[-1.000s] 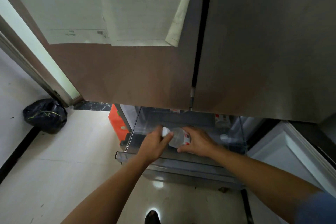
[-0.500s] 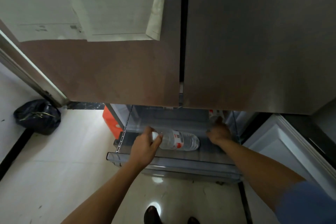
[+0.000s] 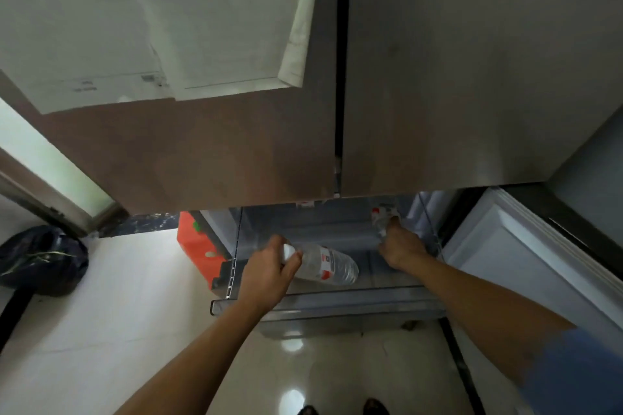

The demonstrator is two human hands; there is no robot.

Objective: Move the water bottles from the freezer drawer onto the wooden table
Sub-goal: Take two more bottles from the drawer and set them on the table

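The freezer drawer [image 3: 337, 301] stands pulled out below the closed fridge doors. My left hand [image 3: 268, 274] grips the capped neck of a clear water bottle [image 3: 328, 263] with a red-and-white label, lying sideways above the drawer's front. My right hand [image 3: 399, 248] reaches deep into the drawer's right side and holds a second bottle [image 3: 382, 214], mostly hidden under the door edge. The wooden table is out of view.
The fridge doors [image 3: 438, 77] overhang the drawer closely. A second drawer or door [image 3: 526, 266] stands open at the right. An orange box [image 3: 199, 246] sits left of the drawer, a black bag [image 3: 40, 259] on the tiled floor at far left.
My right hand let go of the first bottle, moved to the drawer's back right and took hold of a second one. My left hand keeps the first bottle by its neck.
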